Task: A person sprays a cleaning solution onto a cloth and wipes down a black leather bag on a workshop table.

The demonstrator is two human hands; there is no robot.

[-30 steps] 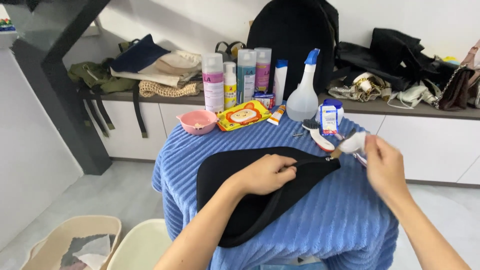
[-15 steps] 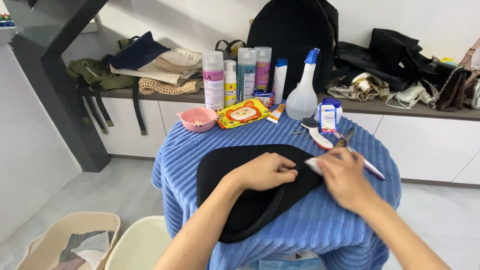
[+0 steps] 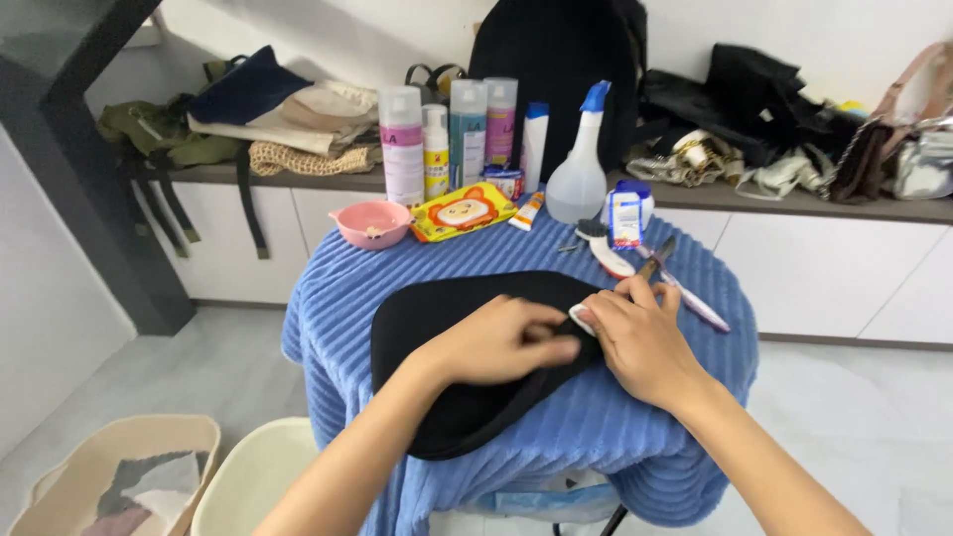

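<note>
The right hand (image 3: pixel 640 342) has come down from beside the brush (image 3: pixel 603 248) onto the black pad (image 3: pixel 467 367), fingers pinching a white wipe (image 3: pixel 581 320) against it. The left hand (image 3: pixel 496 342) presses flat beside it, fingers together, on the blue-covered worktop (image 3: pixel 496 253).

Count: 2 hands (image 3: pixel 496 342) (image 3: pixel 640 342), 1 black pad (image 3: pixel 447 397), 1 white wipe (image 3: pixel 581 318), 1 blue cover (image 3: pixel 476 263). 1 pink bowl (image 3: pixel 370 223), 1 spray bottle (image 3: pixel 579 169), 4 upright containers (image 3: pixel 402 144), 2 bins (image 3: pixel 114 481) on floor.
</note>
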